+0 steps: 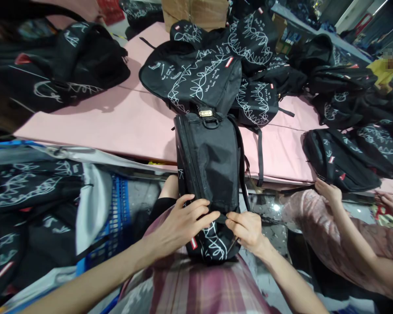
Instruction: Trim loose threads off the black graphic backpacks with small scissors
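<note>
A black backpack (216, 170) with white scribbled print lies on its side across my lap, its far end resting against the table edge. My left hand (190, 220) lies over the near part of the bag, fingers stretched out and apart, touching the fabric. Opposite it, my right hand (245, 229) is closed, with thumb and fingers pinching the bag at a dark fold. A thin line shows below the right fingers; what it is cannot be made out. The fingertips of both hands almost meet over the fold.
Several printed black backpacks (209, 74) are heaped on the pink table (118, 126). A blue crate (119, 209) with more bags stands at left. To the right, a co-worker's hand (329, 192) touches another backpack (340, 161). A cardboard box (196, 13) stands at the back.
</note>
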`<state>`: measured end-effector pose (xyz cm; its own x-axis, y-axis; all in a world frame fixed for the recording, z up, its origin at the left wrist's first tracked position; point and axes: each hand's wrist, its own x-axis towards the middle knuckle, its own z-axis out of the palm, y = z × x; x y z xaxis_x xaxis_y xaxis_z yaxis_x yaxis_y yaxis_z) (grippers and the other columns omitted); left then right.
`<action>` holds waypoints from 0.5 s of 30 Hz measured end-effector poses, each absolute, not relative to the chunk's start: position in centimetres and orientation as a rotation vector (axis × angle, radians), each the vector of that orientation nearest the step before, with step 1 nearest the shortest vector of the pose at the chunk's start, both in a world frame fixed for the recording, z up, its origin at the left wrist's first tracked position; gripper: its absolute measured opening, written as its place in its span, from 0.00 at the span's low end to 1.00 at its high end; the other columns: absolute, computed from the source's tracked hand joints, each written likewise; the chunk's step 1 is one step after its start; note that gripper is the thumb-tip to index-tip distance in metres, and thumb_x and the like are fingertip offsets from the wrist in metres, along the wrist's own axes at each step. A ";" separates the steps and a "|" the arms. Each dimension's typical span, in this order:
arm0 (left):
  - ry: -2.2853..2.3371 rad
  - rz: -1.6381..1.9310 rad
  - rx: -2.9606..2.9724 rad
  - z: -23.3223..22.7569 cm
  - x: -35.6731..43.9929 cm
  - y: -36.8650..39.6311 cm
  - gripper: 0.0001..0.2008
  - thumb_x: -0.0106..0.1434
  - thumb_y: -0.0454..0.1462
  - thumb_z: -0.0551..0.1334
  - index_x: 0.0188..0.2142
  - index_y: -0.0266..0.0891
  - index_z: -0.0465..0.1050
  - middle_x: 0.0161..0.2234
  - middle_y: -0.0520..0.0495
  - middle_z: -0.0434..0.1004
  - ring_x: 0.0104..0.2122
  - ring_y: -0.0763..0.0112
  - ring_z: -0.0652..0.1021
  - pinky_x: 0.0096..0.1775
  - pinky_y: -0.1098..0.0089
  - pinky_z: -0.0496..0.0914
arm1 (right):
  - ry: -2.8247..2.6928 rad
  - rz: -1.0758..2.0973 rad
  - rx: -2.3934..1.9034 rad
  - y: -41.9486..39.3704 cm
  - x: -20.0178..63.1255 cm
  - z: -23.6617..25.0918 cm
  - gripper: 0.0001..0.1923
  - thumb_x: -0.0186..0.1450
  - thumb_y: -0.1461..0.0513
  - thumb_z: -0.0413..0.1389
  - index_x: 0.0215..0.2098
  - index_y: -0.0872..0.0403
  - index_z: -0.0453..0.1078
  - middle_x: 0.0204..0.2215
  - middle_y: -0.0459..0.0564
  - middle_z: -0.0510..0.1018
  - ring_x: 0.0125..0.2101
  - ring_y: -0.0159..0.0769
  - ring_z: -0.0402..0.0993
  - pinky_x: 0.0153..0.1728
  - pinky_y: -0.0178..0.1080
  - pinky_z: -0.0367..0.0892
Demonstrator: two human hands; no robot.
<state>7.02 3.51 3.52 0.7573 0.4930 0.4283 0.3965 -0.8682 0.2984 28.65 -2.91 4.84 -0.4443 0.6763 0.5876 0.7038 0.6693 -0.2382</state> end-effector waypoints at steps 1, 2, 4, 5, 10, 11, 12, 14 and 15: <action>0.706 0.702 2.732 4.0 7.0 3.6 0.10 0.62 0.33 0.56 0.42 0.45 0.71 0.33 0.53 0.77 0.45 0.72 0.72 0.54 0.63 0.48 | -2.223 -0.004 -1.051 -3.0 28.8 4.7 0.13 0.69 0.65 0.43 0.34 0.56 0.68 0.32 0.52 0.79 0.23 0.28 0.69 0.22 0.33 0.58; 0.698 0.664 2.693 4.4 7.0 3.8 0.08 0.62 0.34 0.56 0.39 0.45 0.72 0.32 0.53 0.77 0.44 0.71 0.72 0.53 0.62 0.49 | -2.230 0.029 -1.037 -3.1 28.8 4.6 0.13 0.69 0.64 0.42 0.35 0.56 0.68 0.32 0.52 0.78 0.23 0.28 0.69 0.22 0.33 0.59; 0.646 0.624 2.605 5.2 7.1 4.2 0.06 0.62 0.35 0.57 0.33 0.44 0.73 0.30 0.54 0.77 0.43 0.70 0.72 0.50 0.61 0.49 | -2.228 0.090 -1.023 -3.2 28.8 4.8 0.11 0.68 0.64 0.44 0.35 0.56 0.68 0.33 0.52 0.78 0.25 0.28 0.70 0.23 0.33 0.59; 0.608 0.608 2.564 5.6 7.3 4.4 0.06 0.61 0.35 0.57 0.31 0.44 0.73 0.30 0.54 0.77 0.43 0.69 0.72 0.50 0.61 0.50 | -2.207 0.147 -1.051 -3.2 28.7 5.0 0.10 0.67 0.64 0.45 0.35 0.55 0.68 0.33 0.51 0.78 0.25 0.28 0.70 0.23 0.33 0.59; 0.666 0.889 2.408 7.3 8.2 6.4 0.09 0.63 0.33 0.54 0.34 0.42 0.73 0.33 0.50 0.76 0.48 0.66 0.71 0.49 0.60 0.57 | -1.976 0.281 -1.603 -1.4 27.6 6.3 0.04 0.63 0.63 0.52 0.31 0.54 0.67 0.26 0.46 0.75 0.24 0.30 0.70 0.25 0.32 0.60; 0.771 1.000 2.364 7.2 8.3 6.8 0.09 0.63 0.32 0.53 0.37 0.42 0.72 0.37 0.48 0.75 0.51 0.64 0.68 0.50 0.59 0.58 | -1.939 0.226 -1.735 -0.7 27.5 6.4 0.03 0.62 0.63 0.52 0.31 0.53 0.68 0.26 0.46 0.75 0.24 0.31 0.71 0.25 0.33 0.59; 0.891 1.081 2.308 6.9 8.2 7.2 0.10 0.63 0.32 0.53 0.42 0.41 0.71 0.42 0.45 0.74 0.54 0.62 0.65 0.52 0.57 0.59 | -1.907 0.177 -1.850 0.0 27.5 6.2 0.03 0.61 0.63 0.53 0.32 0.53 0.69 0.26 0.46 0.76 0.24 0.32 0.71 0.24 0.33 0.58; 1.100 1.121 2.158 5.6 7.9 7.7 0.15 0.62 0.35 0.54 0.49 0.40 0.66 0.51 0.41 0.66 0.56 0.58 0.62 0.53 0.55 0.60 | -1.853 0.171 -2.012 1.2 28.0 5.7 0.06 0.59 0.64 0.54 0.35 0.51 0.70 0.30 0.46 0.77 0.27 0.35 0.73 0.25 0.33 0.57; 1.171 1.090 2.077 4.7 7.6 7.9 0.17 0.62 0.37 0.54 0.51 0.40 0.64 0.53 0.40 0.64 0.55 0.58 0.63 0.52 0.56 0.63 | -1.820 0.204 -2.064 1.6 28.3 5.4 0.07 0.59 0.64 0.54 0.36 0.51 0.70 0.31 0.46 0.78 0.28 0.36 0.74 0.25 0.34 0.57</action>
<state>7.65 7.87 4.74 0.3045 0.8676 0.3933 0.4547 -0.4952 0.7403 28.35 1.55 5.42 0.1507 0.9787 0.1392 0.9238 -0.0892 -0.3724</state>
